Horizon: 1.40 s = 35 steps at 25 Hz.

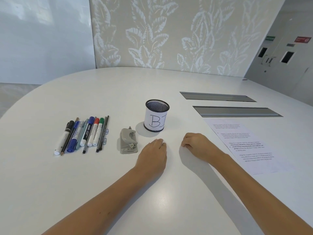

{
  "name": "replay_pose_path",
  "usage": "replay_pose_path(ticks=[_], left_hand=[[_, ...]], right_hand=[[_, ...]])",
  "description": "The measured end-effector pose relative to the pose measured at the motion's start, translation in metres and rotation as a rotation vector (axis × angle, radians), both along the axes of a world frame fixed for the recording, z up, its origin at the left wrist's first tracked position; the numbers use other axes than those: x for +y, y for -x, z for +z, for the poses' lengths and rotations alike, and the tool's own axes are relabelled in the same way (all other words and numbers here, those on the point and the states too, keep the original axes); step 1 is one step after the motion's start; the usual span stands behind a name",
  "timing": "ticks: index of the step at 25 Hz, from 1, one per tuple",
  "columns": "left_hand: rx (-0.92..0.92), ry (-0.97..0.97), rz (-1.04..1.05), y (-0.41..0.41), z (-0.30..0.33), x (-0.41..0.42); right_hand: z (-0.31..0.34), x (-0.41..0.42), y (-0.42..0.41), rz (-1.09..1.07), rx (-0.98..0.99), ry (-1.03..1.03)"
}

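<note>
My left hand rests on the white table with fingers loosely curled, holding nothing, just right of a grey hole punch. My right hand also rests on the table, fingers curled under, nothing visible in it. Beyond both hands stands a black mesh pen cup wrapped in white paper marked "BI". A row of several markers, pens and pencils lies at the left, with two paper clips beside them. A printed sheet of paper lies to the right of my right hand.
Two grey cable slots are set in the table at the back right. A leaf-patterned wall panel stands behind the table, and a grey cabinet with openings at the far right. The table's curved edge runs along the left.
</note>
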<state>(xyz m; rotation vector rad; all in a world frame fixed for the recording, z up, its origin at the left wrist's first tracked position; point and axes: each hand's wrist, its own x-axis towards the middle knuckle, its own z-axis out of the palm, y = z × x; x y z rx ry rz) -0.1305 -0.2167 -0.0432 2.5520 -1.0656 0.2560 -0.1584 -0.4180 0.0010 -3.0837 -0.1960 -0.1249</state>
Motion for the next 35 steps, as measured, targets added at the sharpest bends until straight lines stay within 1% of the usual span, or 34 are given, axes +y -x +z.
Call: replay_pose_path(ticks=[6,9,10,11,12,13,15,16,17,18,19,21,23,28,30,32,35], left_hand=[[0.001,-0.012,0.010,-0.001,0.000,0.001],[-0.003,-0.014,0.006,0.000,0.000,0.001],[-0.002,-0.011,0.007,-0.001,0.000,0.001],[0.000,-0.008,0.008,-0.001,0.000,0.001],[0.001,-0.006,0.007,-0.001,0.000,0.001],[0.001,-0.006,0.005,-0.001,0.000,0.001],[0.002,-0.009,0.002,0.000,0.000,0.001],[0.006,-0.009,0.001,0.000,0.000,0.001],[0.011,-0.006,0.001,0.000,0.000,0.001],[0.016,-0.005,-0.001,0.000,0.001,0.001],[0.017,-0.004,-0.003,0.001,0.001,0.001],[0.026,-0.002,-0.002,0.002,0.003,0.001],[0.047,-0.004,0.002,0.002,0.004,0.001],[0.072,-0.053,0.028,0.002,0.008,-0.001],[0.067,-0.062,0.033,0.002,0.010,-0.001],[0.064,-0.070,0.031,0.003,0.010,0.000],[0.047,-0.086,0.028,0.003,0.010,0.000]], right_hand=[[0.010,0.004,-0.010,-0.105,0.044,-0.101],[0.006,0.005,-0.012,-0.141,0.020,-0.142],[0.005,0.004,-0.013,-0.167,0.002,-0.193],[0.004,0.001,-0.013,-0.220,-0.011,-0.292],[0.004,-0.004,-0.012,-0.296,-0.007,-0.468],[0.006,-0.008,-0.011,-0.375,0.027,-0.729],[0.015,-0.015,-0.010,-0.455,0.091,-1.332],[0.023,-0.017,-0.013,-0.460,0.075,-1.556],[0.033,-0.019,-0.019,-0.446,0.040,-1.707],[0.045,-0.018,-0.027,-0.414,0.001,-1.798],[0.059,-0.016,-0.037,-0.367,-0.035,-1.832],[0.089,-0.002,-0.057,-0.254,-0.077,-1.775],[0.111,0.016,-0.076,-0.185,-0.084,-1.585],[0.118,0.054,-0.112,-0.197,-0.106,-0.810],[0.115,0.062,-0.118,-0.193,-0.089,-0.592],[0.114,0.067,-0.123,-0.175,-0.038,-0.495],[0.114,0.071,-0.127,-0.160,0.000,-0.416]])
